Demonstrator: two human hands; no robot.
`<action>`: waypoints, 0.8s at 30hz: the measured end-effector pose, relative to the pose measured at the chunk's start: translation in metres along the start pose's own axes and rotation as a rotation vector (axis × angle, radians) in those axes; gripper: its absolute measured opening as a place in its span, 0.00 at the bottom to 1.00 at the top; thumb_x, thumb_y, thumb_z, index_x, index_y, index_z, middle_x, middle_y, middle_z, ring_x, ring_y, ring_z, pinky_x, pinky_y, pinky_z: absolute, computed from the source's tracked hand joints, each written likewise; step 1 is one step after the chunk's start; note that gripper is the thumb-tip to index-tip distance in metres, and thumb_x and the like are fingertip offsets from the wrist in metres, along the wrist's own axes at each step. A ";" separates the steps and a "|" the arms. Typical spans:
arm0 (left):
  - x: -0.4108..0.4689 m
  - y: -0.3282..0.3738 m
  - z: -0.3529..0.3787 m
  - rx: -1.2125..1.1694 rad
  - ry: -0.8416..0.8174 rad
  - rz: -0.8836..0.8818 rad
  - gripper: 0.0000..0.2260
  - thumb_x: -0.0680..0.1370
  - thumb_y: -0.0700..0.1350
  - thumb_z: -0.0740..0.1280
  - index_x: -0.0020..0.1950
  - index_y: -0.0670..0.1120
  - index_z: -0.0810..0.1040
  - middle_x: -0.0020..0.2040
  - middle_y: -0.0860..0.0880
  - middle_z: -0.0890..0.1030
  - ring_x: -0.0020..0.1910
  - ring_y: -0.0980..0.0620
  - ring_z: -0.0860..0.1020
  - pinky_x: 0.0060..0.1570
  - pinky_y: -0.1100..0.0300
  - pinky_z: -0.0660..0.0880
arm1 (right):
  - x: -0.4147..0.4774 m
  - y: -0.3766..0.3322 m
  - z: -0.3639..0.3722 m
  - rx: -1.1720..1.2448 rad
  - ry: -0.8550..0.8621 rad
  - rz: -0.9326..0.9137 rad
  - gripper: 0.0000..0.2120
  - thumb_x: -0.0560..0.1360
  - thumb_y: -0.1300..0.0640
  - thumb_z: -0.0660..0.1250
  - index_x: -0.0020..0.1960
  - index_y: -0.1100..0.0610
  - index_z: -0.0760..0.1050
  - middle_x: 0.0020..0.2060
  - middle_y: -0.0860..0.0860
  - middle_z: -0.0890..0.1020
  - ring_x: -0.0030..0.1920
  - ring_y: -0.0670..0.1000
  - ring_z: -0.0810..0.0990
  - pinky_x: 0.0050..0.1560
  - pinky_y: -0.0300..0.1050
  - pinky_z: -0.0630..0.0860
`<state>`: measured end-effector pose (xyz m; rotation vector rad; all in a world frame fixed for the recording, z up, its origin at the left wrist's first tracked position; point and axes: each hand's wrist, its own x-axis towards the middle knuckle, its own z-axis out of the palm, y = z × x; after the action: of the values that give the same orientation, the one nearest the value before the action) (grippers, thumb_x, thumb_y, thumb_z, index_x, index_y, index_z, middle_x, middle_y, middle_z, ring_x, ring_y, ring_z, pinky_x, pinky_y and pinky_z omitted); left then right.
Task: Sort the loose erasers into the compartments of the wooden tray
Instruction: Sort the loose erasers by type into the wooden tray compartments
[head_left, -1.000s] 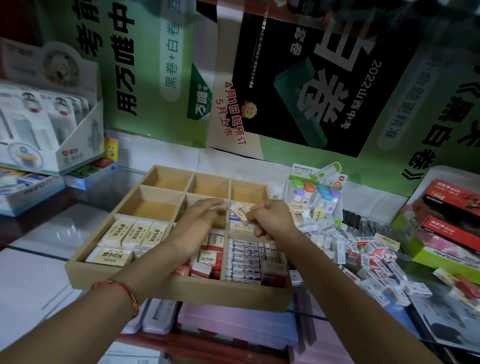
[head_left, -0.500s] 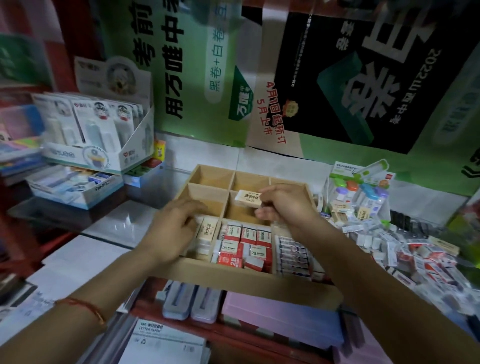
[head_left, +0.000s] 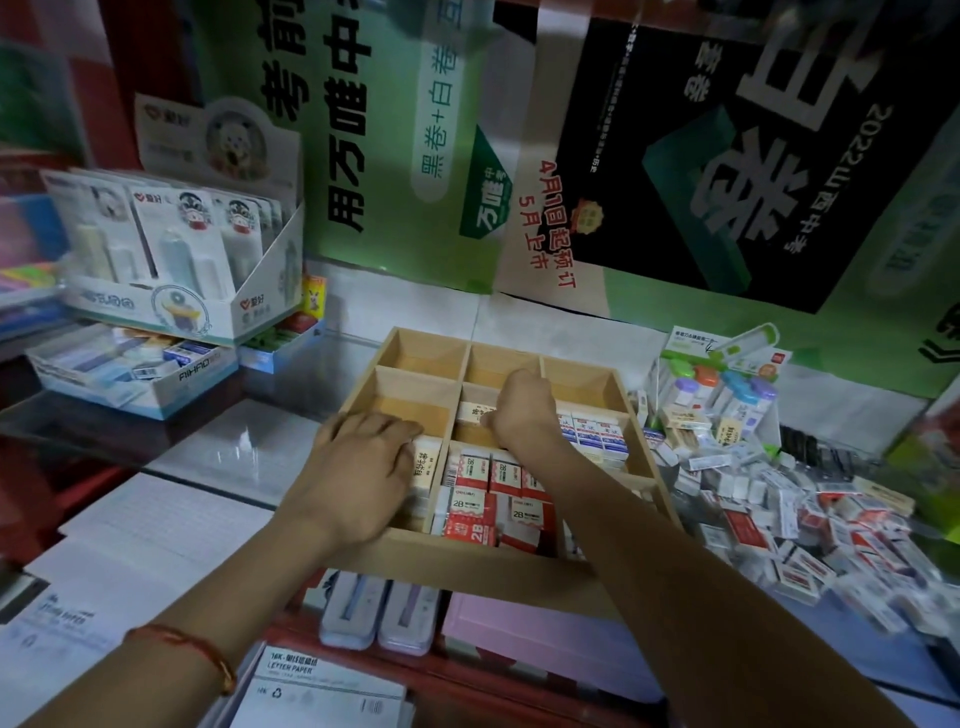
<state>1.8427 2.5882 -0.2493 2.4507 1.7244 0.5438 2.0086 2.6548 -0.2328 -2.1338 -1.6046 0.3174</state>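
- A wooden tray (head_left: 467, 566) sits on a glass bench (head_left: 218, 447), divided into three columns of compartments; the far row shows only bare wood
- The right hand (head_left: 524, 410) reaches into the middle compartment of the second row. Its fingers (head_left: 491, 418) are curled and pinch a cream eraser (head_left: 474, 412) by one end, low inside that compartment. It looks about to be set down there, probably to start a new group
- The left hand (head_left: 358, 467) lies on a cream stack (head_left: 426, 467) in the left compartment, one row nearer. Its fingers are relaxed and spread over the tops, grasping nothing, and seem to steady the tray or press that stack level
- Red 2B erasers (head_left: 475, 501) crowd the near middle compartment
- Blue erasers (head_left: 592, 431) stand on edge in the right compartment, just beside the right hand, so each kind is kept apart
- A loose pile (head_left: 779, 519) of mixed erasers lies on the bench just right of the tray, on the right hand's side for easy picking. Judging by its bulk, much sorting remains
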 end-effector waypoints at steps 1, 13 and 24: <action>0.000 0.000 0.000 0.006 -0.004 0.003 0.30 0.71 0.55 0.40 0.70 0.55 0.64 0.69 0.54 0.68 0.69 0.55 0.61 0.68 0.60 0.47 | 0.000 0.000 -0.001 -0.035 -0.017 -0.030 0.09 0.74 0.62 0.69 0.53 0.62 0.74 0.51 0.58 0.80 0.51 0.56 0.79 0.43 0.42 0.71; 0.016 0.031 -0.010 -0.208 0.249 0.041 0.16 0.80 0.50 0.53 0.59 0.47 0.77 0.59 0.48 0.78 0.58 0.47 0.73 0.60 0.51 0.66 | 0.009 0.144 -0.108 0.038 0.277 0.062 0.14 0.75 0.68 0.57 0.58 0.64 0.75 0.59 0.61 0.78 0.58 0.58 0.76 0.56 0.42 0.70; 0.028 0.037 0.015 -0.191 0.100 -0.051 0.16 0.81 0.51 0.53 0.64 0.49 0.72 0.62 0.50 0.75 0.61 0.49 0.70 0.62 0.53 0.63 | 0.035 0.166 -0.075 -0.368 0.250 0.164 0.20 0.73 0.42 0.64 0.57 0.56 0.73 0.54 0.57 0.77 0.56 0.59 0.74 0.56 0.49 0.70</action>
<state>1.8895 2.6027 -0.2468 2.2785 1.6782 0.7982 2.1931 2.6345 -0.2441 -2.4673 -1.4325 -0.2070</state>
